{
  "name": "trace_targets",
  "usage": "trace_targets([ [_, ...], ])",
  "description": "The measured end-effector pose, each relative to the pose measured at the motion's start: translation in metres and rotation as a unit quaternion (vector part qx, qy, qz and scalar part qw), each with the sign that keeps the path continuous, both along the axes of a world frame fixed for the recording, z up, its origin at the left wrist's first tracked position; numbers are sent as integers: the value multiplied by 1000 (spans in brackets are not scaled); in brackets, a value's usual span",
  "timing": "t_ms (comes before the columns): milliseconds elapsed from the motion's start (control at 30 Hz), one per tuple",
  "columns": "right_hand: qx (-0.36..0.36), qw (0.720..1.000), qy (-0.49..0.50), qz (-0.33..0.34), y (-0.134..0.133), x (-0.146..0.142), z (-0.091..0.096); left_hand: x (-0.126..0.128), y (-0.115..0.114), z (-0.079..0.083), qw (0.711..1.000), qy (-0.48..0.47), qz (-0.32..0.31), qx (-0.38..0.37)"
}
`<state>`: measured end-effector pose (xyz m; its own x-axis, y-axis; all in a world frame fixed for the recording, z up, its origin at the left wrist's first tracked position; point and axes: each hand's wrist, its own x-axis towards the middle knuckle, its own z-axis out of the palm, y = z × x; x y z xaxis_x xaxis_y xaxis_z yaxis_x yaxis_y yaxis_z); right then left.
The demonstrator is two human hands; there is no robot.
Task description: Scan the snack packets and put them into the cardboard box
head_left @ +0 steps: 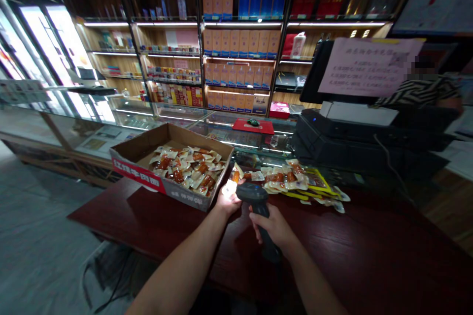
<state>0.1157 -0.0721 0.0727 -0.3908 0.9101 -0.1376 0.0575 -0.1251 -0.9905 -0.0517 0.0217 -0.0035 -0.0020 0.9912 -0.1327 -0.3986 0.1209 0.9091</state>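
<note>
My right hand (273, 221) is wrapped round the grip of a dark barcode scanner (253, 193). The scanner's head points left and its bright light falls on a small clear snack packet (235, 177) with brown food inside. My left hand (228, 203) holds that packet up by its lower end, just left of the scanner. Left of my hands stands an open cardboard box (138, 177) with many similar snack packets (199, 167) in it. To the right, a pile of the same packets (284, 177) lies on the dark red table (325, 246), with yellow packets (320, 182) beside it.
Behind the table runs a glass display counter (177, 117) with a red mat (253, 126) on it. At right stands a monitor (314, 71) bearing a pink notice (369, 66), above black equipment (332, 133). A person in a patterned shirt (424, 92) is behind it. Boxed goods fill wall shelves (240, 76).
</note>
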Motion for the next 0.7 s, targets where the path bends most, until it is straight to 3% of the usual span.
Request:
trace_targets([
  [100,1,1000,-4,-29,5,12,1,3,0,0,985,-160,-63,-20],
  [167,7,998,1,-56,10,25,2,10,5,3,979,-179,-89,-27],
  [233,14,995,9,-94,16,40,5,19,14,8,992,-103,-74,-24],
  [300,19,990,15,-136,20,56,8,26,27,17,998,57,-16,-3],
  [333,21,988,19,-155,21,63,11,28,35,23,987,161,18,11],
  [367,22,985,23,-172,22,70,14,30,42,28,961,271,49,21],
  [433,27,980,34,-194,23,82,19,30,54,39,877,471,93,26],
  [500,32,977,39,-206,23,92,23,28,64,46,790,605,100,7],
  [533,35,976,40,-209,23,96,25,26,67,47,760,643,90,-4],
  [600,42,975,39,-214,22,103,26,26,71,47,733,677,61,-20],
  [700,46,974,44,-219,22,111,26,32,73,43,736,675,37,-32],
])
